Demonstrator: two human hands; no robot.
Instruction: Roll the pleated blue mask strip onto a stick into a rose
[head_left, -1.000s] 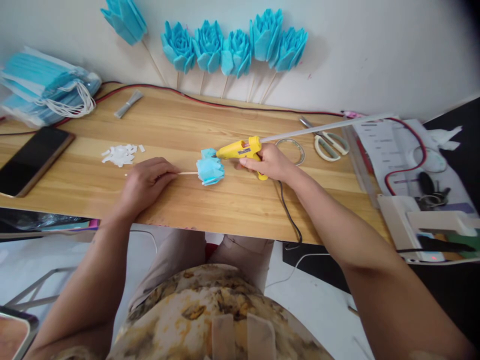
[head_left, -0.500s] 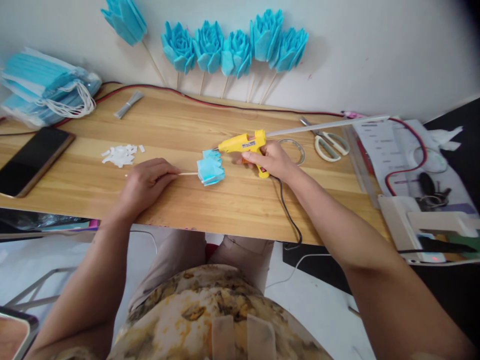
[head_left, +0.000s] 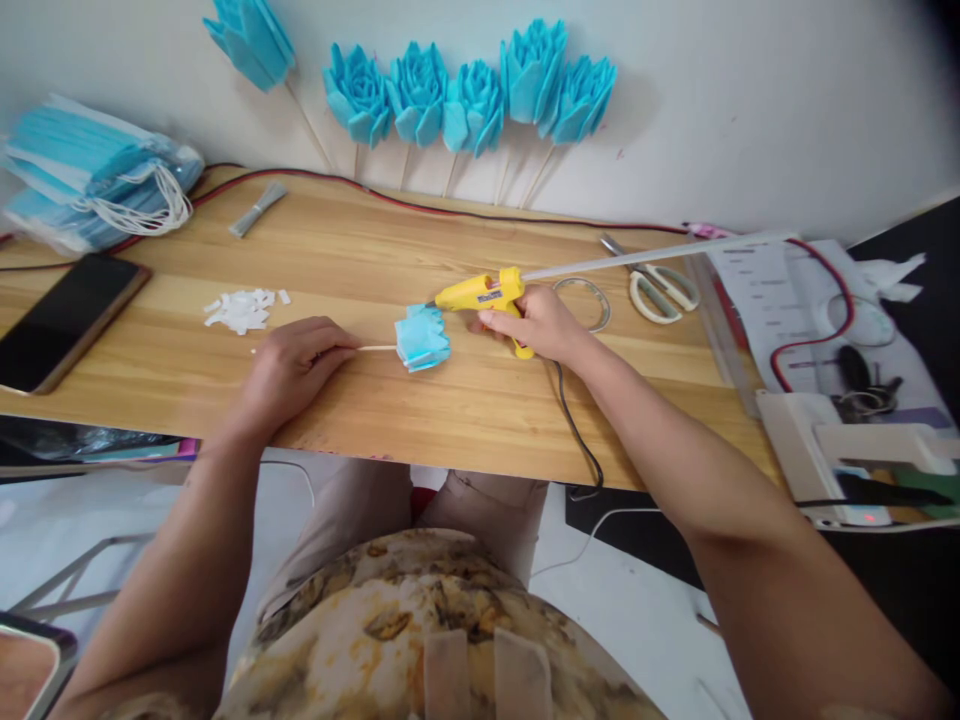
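Observation:
My left hand (head_left: 304, 358) pinches a thin wooden stick (head_left: 377, 348) low over the table. At the stick's right end sits a small light-blue fabric flower (head_left: 422, 340), lying sideways. My right hand (head_left: 540, 322) is wrapped round a yellow glue gun (head_left: 480, 292). Its dark nozzle meets the upper edge of the flower; whether it touches the petals I cannot tell. A long clear glue stick (head_left: 645, 257) juts from the gun's back, and a black cord hangs below the handle.
Several finished blue flowers (head_left: 472, 105) on sticks lean along the wall. White scraps (head_left: 241, 311), a phone (head_left: 67, 320) and packed face masks (head_left: 90, 170) lie left. A tape roll (head_left: 583, 305), scissors (head_left: 660, 290) and a white power strip (head_left: 810, 440) are right.
The glue gun in my right hand has shifted slightly left and down along the flower's upper edge. My left hand and the stick have hardly moved.

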